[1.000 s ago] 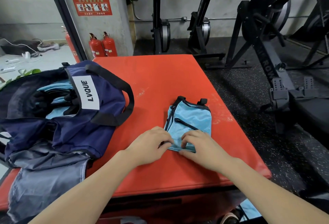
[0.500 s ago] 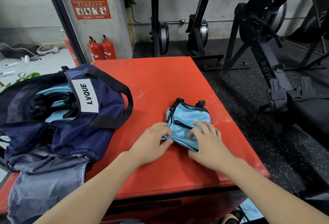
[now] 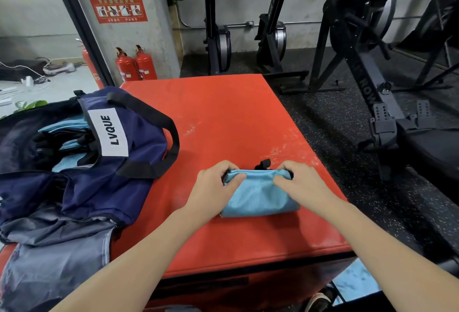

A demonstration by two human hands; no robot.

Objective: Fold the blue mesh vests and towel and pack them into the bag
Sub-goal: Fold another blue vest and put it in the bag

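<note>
Head view, only one on hand. Vest (image 3: 258,193) folded to a compact blue bundle, lying on red mat (image 3: 223,113) near front right corner. Black strap end poking out at far edge, between the two hands.

Left hand (image 3: 214,187) on left end of bundle, fingers curled over far edge, thumb across top fabric: gripping. Right hand (image 3: 301,184) on right end, fingers curled over far right corner, likewise gripping. Both pinning the fold flat against mat, not yet lifting.

Bag (image 3: 104,152) open at left on mat, well apart from bundle, mouth facing up, white LVQUE label on flap. More blue fabric with black trim already inside. Grey cloth (image 3: 52,259) below bag at near left, possibly the towel; cannot tell. Scrap of blue at bottom right below mat edge, unclear what.

Judged step: last fold finished, carry to bag next.

Risks:
- Slippery mesh; fold likely to spring open on lift if grip is only at far edge and near layers hang free.
- Loose strap could snag on bag handle or flap at entry and drag fold apart.
- Bag soft and slumped; mouth may close under bundle, bundle then landing on flap instead of inside.
- One-handed carry likely to let bundle unroll.
</note>
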